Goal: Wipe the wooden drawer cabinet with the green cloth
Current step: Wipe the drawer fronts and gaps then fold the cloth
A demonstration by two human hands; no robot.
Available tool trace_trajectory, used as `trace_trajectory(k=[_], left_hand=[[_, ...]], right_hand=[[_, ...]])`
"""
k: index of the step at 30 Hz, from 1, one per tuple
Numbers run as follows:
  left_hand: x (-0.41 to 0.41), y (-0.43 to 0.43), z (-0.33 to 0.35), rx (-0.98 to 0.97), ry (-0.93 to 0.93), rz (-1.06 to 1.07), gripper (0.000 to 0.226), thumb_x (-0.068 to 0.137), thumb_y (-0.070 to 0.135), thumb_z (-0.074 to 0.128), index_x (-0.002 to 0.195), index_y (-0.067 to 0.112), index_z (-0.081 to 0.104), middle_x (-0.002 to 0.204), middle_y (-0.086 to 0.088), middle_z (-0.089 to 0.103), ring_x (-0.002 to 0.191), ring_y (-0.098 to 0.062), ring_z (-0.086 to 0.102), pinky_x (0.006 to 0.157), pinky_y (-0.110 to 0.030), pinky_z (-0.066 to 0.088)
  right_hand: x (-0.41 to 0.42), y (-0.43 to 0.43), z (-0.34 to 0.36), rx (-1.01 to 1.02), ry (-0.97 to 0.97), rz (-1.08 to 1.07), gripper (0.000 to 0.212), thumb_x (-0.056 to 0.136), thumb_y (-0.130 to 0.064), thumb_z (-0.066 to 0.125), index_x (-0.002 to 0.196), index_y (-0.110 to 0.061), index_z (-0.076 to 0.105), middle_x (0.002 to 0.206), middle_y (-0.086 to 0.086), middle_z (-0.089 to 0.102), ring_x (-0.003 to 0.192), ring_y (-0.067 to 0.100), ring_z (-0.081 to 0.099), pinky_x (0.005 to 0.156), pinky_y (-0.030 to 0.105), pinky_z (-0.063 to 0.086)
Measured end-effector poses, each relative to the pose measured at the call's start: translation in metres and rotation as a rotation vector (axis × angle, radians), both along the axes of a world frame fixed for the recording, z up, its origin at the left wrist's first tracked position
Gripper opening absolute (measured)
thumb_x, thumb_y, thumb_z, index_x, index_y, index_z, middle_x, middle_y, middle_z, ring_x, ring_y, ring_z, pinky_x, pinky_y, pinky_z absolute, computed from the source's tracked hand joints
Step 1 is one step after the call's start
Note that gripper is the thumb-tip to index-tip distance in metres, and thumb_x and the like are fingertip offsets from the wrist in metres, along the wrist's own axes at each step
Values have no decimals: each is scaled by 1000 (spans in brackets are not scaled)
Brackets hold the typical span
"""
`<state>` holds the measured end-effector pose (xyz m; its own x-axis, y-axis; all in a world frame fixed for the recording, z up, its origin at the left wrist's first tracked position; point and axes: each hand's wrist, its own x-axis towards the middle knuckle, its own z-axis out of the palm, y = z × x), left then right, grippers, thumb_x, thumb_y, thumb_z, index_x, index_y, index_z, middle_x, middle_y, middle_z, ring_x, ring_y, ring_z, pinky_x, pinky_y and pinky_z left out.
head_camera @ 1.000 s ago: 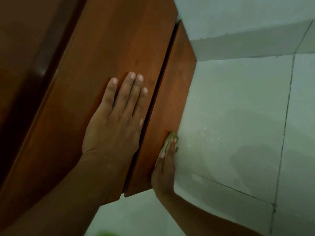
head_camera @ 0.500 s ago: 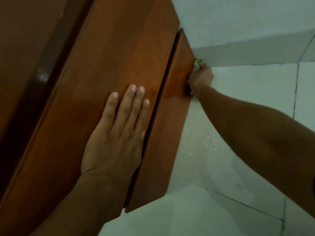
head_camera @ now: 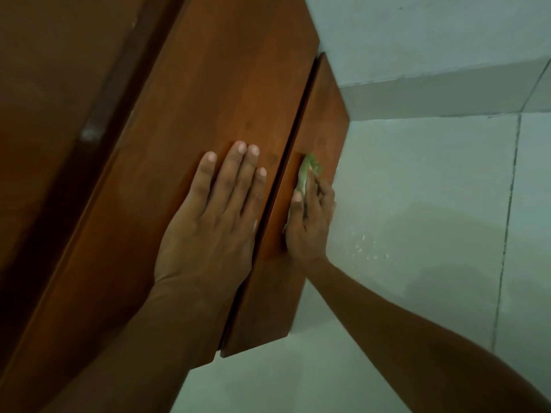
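Left hand [head_camera: 208,222] lay flat, fingers straight, on the reddish-brown wooden drawer cabinet [head_camera: 232,93] | right hand [head_camera: 310,225] gripped the crumpled green cloth [head_camera: 308,171] against its narrow side panel [head_camera: 325,114] | advice: flatten cloth, press evenly, stroke full length.

Likely a room in a home: a wooden cabinet [head_camera: 208,99] stands on a pale tiled floor [head_camera: 417,189] against a plain wall [head_camera: 417,31].
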<state>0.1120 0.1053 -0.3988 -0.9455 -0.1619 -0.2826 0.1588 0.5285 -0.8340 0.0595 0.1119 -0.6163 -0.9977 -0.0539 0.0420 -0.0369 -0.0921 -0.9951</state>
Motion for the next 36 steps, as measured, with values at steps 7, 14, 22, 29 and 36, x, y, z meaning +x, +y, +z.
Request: trace_trajectory(k=[7, 14, 22, 29, 36], left_hand=[[-2, -1, -1, -11, 10, -18, 71, 99, 39, -8, 151, -3, -31, 157, -32, -38, 149, -45, -31, 114, -60, -26], [-3, 0, 0, 7, 0, -4, 71, 102, 40, -5, 149, -3, -34, 153, -32, -43, 146, -46, -36, 110, -59, -33], [0, 0, -1, 37, 52, -38, 68, 104, 36, -1, 154, -2, -27, 157, -31, -38, 149, -45, -31, 116, -59, -26], [-2, -1, -1, 27, 34, -32, 70, 102, 40, -3, 152, -2, -31, 155, -32, -40, 147, -46, -34, 109, -59, -33], [-3, -1, 0, 26, 13, 3, 73, 104, 43, -1, 149, -3, -35, 150, -33, -46, 144, -47, -38, 107, -60, -34]], right_hand=[[-122, -8, -23, 96, -117, 39, 54, 109, -36, 27, 160, -20, 22, 166, 6, 26, 153, 20, 24, 126, 41, 21], [-179, 17, 10, 6, -506, -186, 34, 102, -38, 43, 104, -13, 66, 94, 9, 70, 91, 28, 67, 87, 43, 57], [-1, 2, 26, -4, 264, 120, 52, 107, -23, 32, 157, -7, 29, 167, 13, 21, 155, 29, 18, 126, 52, 18], [-95, -7, 7, 42, 335, 119, 55, 108, -25, 25, 160, -8, 15, 169, 12, 9, 158, 25, 6, 125, 57, 13], [-173, -4, 6, 114, 38, 96, 58, 107, -34, 20, 161, -14, 12, 169, 6, 16, 155, 20, 16, 127, 44, 17]])
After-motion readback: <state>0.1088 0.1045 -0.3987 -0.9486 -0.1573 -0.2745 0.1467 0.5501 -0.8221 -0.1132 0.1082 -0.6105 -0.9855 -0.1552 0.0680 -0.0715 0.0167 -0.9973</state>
